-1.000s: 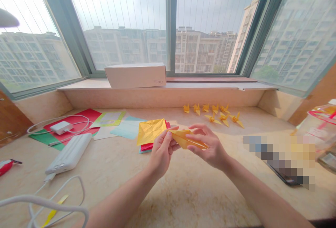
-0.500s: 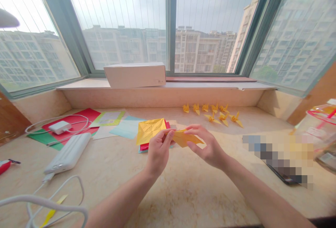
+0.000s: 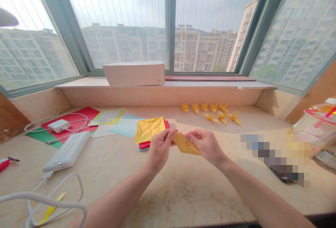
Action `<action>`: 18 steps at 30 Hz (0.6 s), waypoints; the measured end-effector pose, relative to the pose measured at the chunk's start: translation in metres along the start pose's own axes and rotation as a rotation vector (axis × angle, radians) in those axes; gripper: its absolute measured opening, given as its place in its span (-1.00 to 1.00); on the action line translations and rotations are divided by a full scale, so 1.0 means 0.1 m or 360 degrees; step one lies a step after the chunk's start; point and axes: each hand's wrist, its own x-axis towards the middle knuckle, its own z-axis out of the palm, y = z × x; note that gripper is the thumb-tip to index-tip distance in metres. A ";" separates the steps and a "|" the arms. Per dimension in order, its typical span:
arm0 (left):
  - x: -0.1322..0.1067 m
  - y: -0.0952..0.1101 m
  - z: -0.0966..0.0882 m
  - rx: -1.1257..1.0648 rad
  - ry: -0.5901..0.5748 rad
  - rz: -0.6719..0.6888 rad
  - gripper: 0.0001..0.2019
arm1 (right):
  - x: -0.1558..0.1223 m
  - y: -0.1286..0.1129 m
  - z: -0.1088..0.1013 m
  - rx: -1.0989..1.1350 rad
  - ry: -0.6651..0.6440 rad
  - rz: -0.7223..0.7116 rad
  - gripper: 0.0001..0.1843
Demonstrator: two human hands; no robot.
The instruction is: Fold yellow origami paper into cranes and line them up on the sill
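Note:
My left hand and my right hand both pinch a partly folded yellow paper just above the stone desk. The left fingers grip its left tip, the right fingers its upper right edge. Behind the hands lies a creased yellow sheet on a small stack of coloured papers. Several finished yellow paper cranes stand in rows further back to the right.
A white power bank with white cables lies at left, a charger on red and green sheets behind it. A cardboard box rests on the sill. A plastic container and a phone are at right.
The folded yellow paper has turned and dropped slightly between my hands. My right fingers have shifted from under its long edge to pinching its upper edge.

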 end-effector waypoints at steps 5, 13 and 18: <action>0.05 0.01 -0.03 -0.0077 0.0119 -0.0028 -0.57 | -0.01 0.01 0.06 0.0290 -0.0295 0.0103 -0.55; -0.02 0.00 0.05 -0.0187 -0.0127 -0.0308 -0.55 | 0.00 0.16 -0.01 -0.0662 0.0573 -0.0778 -0.87; -0.07 -0.01 0.07 -0.0265 -0.0431 -0.0241 -0.59 | -0.04 0.17 0.04 -0.1040 0.0217 -0.1196 -0.76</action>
